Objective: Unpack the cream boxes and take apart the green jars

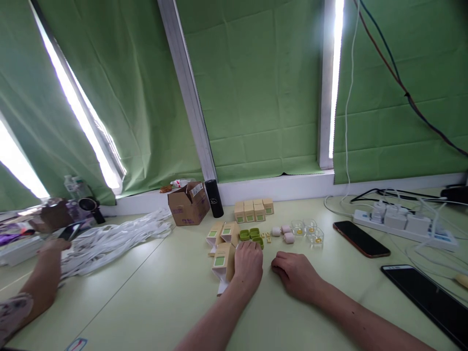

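Note:
My left hand rests on the pale green table, fingers curled, pressed against an open tan carton with a green label. Its fingertips reach toward small green trays. My right hand lies beside it on the table in a loose fist; I see nothing in it. Two more open cartons lie just beyond. Further back stands a row of closed tan cartons. Small pink pieces and clear little cups with yellow centres sit to the right.
A brown cardboard box and black cylinder stand by the window sill. White bands are heaped at left, where another person's arm holds a phone. Two phones and a power strip with cables lie at right.

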